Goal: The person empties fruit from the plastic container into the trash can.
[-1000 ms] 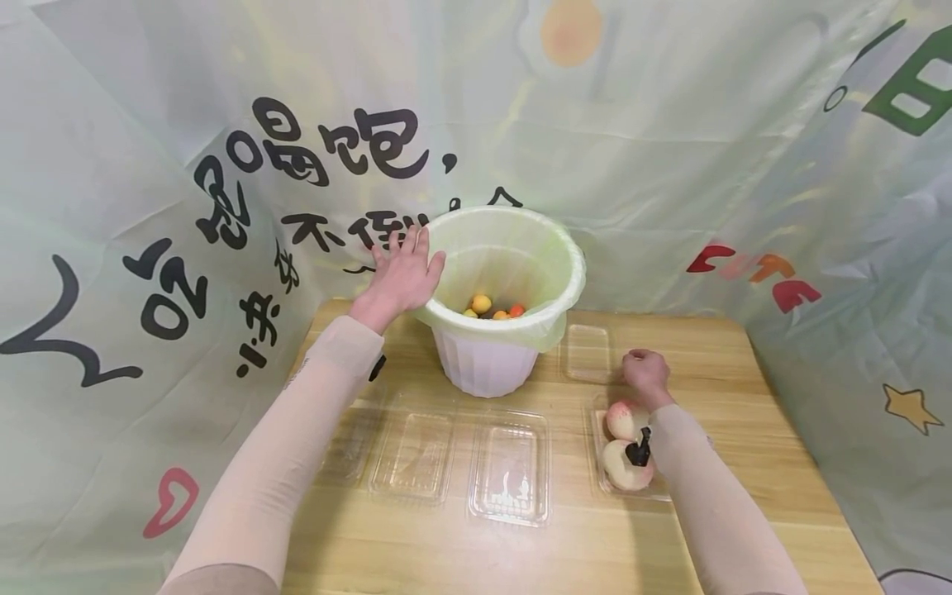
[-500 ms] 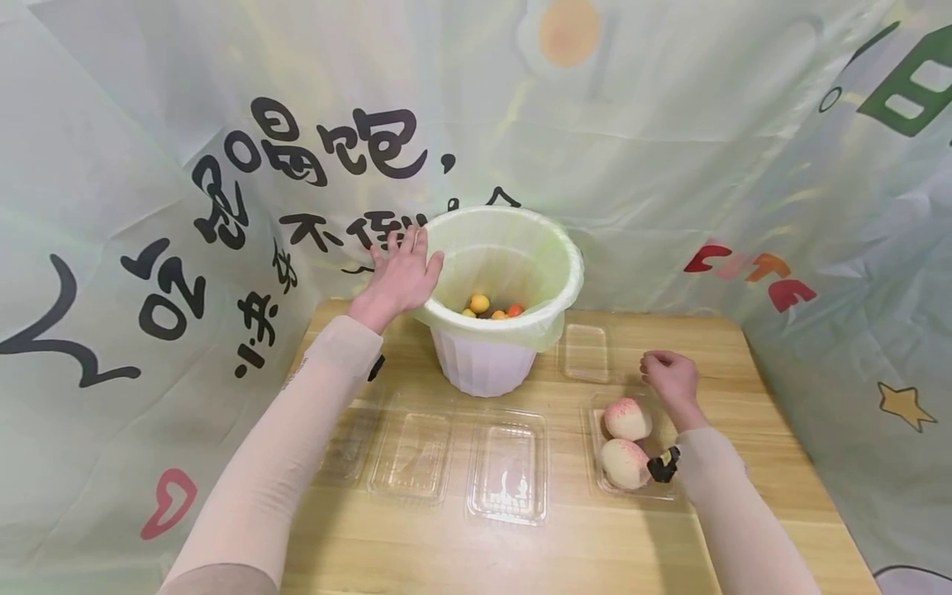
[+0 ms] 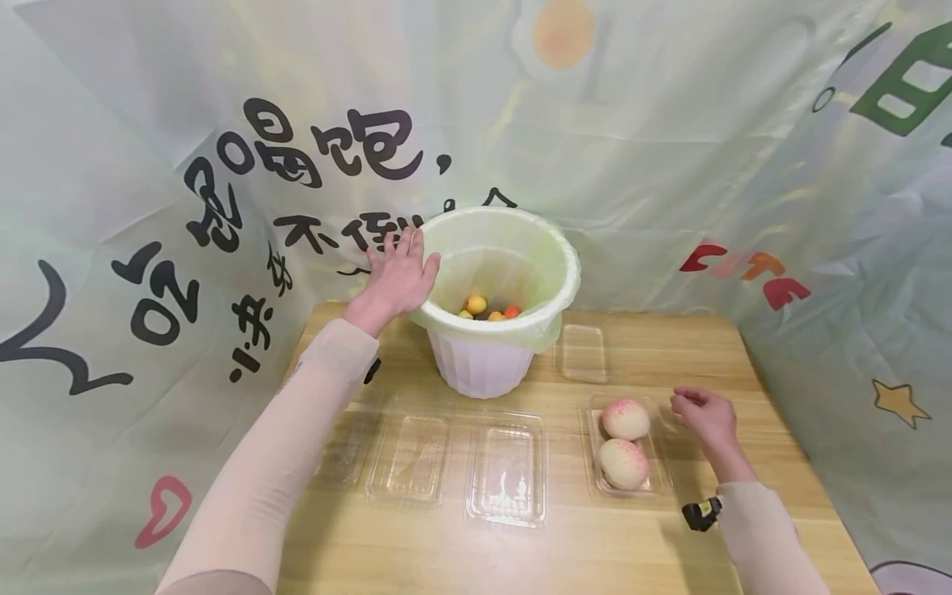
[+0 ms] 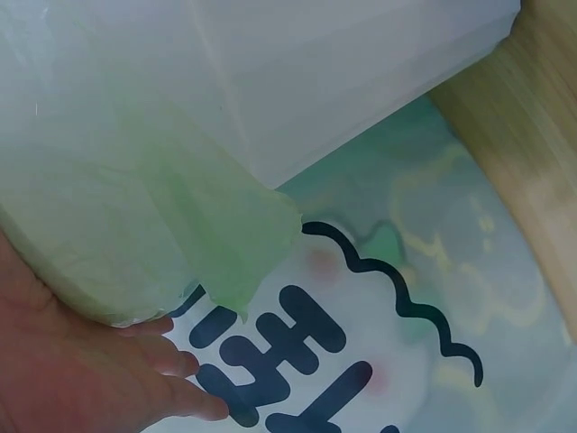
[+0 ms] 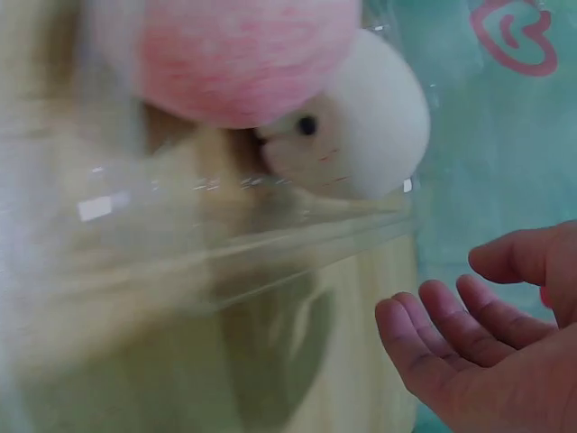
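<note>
In the head view my left hand rests with spread, straight fingers against the left rim of a white bucket lined with a pale green bag. The left wrist view has these fingers along the bag's edge. To the right, my right hand hovers beside a clear plastic box, fingers loosely bent and holding nothing. Inside that box sit two pale pink peaches, a far one and a near one. Several small yellow and orange-red fruits lie in the bucket.
Clear plastic boxes stand in a row on the wooden table, one at the front middle and another left of it. A clear lid or tray lies right of the bucket. Printed cloth hangs around the table.
My right hand has moved right and toward me, from over the peach box to its right side, uncovering both peaches. The left hand stays at the bucket rim.
</note>
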`<state>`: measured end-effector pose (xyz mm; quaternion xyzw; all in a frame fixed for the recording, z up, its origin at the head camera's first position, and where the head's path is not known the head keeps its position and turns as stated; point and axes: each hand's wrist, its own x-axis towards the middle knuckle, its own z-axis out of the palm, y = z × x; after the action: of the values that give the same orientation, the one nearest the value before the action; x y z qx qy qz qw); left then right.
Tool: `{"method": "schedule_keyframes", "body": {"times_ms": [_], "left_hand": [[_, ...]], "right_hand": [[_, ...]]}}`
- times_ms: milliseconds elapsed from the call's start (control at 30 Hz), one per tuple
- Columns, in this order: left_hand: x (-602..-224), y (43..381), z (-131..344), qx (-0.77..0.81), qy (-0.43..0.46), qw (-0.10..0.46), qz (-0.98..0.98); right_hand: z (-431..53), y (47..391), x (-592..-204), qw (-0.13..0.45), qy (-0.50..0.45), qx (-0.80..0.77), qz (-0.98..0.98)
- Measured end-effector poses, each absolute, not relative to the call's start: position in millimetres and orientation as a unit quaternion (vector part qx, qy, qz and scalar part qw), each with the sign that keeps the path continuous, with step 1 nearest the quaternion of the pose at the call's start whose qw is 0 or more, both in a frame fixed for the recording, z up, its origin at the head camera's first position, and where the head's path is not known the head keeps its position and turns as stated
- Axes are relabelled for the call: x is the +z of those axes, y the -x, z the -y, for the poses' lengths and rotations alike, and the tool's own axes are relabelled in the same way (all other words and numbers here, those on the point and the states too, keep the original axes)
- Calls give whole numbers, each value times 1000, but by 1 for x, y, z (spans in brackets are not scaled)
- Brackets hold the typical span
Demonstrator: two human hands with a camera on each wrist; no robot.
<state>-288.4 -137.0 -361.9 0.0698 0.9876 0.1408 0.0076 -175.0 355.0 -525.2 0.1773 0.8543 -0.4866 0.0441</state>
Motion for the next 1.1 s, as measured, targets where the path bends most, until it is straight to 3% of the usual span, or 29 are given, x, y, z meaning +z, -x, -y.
{"method": "schedule_keyframes", "body": {"times_ms": [467,1100], "left_hand": [[-361,288,136,139,-71,12,-988],[-361,288,137,150,-68,8,-986]], "right_hand": [[-355,156,-553,130,-149,-507,-839],[-345,159,-566,154,-119,-481,-855]]}}
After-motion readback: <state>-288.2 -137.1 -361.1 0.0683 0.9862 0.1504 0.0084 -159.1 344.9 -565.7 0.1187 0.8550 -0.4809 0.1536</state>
